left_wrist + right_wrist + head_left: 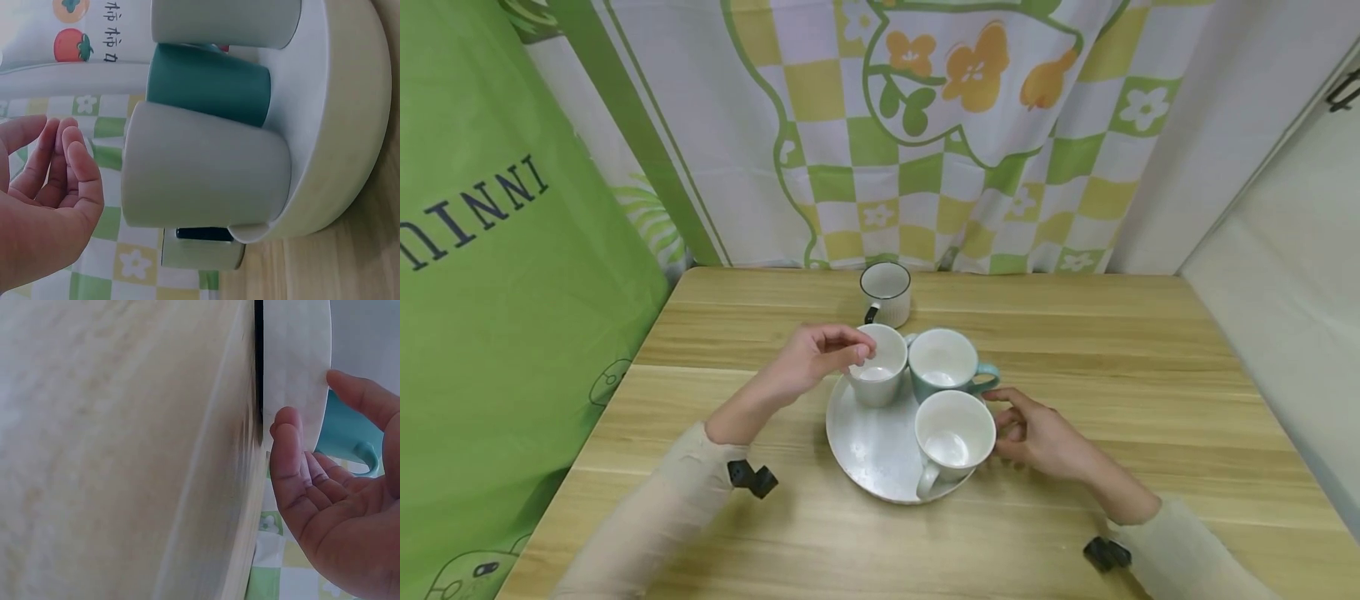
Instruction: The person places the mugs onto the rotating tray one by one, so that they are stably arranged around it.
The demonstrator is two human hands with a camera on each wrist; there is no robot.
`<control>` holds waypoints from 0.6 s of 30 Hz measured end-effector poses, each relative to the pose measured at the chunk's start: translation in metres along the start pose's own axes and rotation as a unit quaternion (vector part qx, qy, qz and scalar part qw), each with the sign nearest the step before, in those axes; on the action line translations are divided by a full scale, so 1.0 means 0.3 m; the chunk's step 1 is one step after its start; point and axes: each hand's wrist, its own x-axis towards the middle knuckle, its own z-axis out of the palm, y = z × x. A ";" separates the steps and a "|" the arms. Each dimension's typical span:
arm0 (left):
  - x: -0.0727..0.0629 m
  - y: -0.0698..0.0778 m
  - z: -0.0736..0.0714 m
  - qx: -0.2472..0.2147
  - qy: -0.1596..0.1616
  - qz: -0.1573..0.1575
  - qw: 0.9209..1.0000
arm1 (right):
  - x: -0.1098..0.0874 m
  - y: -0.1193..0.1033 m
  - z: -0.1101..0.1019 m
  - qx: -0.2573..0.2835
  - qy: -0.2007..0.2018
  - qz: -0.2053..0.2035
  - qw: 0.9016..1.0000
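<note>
A round white tray (865, 450) stands on the table, bearing a pale grey-white mug (877, 385) at its left, a teal mug (942, 367) at the back and a white mug (953, 433) at the front right. My left hand (827, 358) hovers by the left mug's rim with loosely bent fingers; the left wrist view shows it apart from the mug (206, 169), holding nothing. Beside the tray's right edge is my right hand (1037, 433), fingers loosely bent. In the right wrist view its thumb (359, 397) and fingertips lie at the tray's side (297, 356); firm contact is unclear.
Behind the tray, a ribbed white mug (886, 296) with a black rim and black handle stands on the wooden table (1150, 400). A patterned curtain (925, 192) hangs along the far edge. Green fabric (512, 317) borders the left side, and a pale wall (1292, 275) the right.
</note>
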 end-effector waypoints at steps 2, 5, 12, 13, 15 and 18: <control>0.005 -0.002 -0.010 -0.001 0.008 0.002 1.000 | -0.001 0.001 -0.001 -0.001 0.001 -0.006 1.000; 0.012 -0.005 -0.025 -0.007 0.018 0.004 1.000 | -0.002 0.000 0.000 -0.003 0.003 -0.002 1.000; 0.027 -0.016 -0.057 -0.021 0.034 -0.003 0.999 | -0.001 0.003 -0.001 -0.009 0.007 0.002 1.000; 0.028 -0.017 -0.061 -0.022 0.034 -0.003 0.999 | -0.001 0.003 -0.001 -0.008 0.007 0.000 1.000; 0.030 -0.019 -0.068 -0.022 0.036 -0.004 0.999 | -0.001 0.001 -0.001 -0.006 0.009 -0.002 1.000; 0.033 -0.019 -0.076 -0.018 0.042 -0.011 0.999 | -0.001 -0.002 -0.001 -0.004 0.010 -0.004 1.000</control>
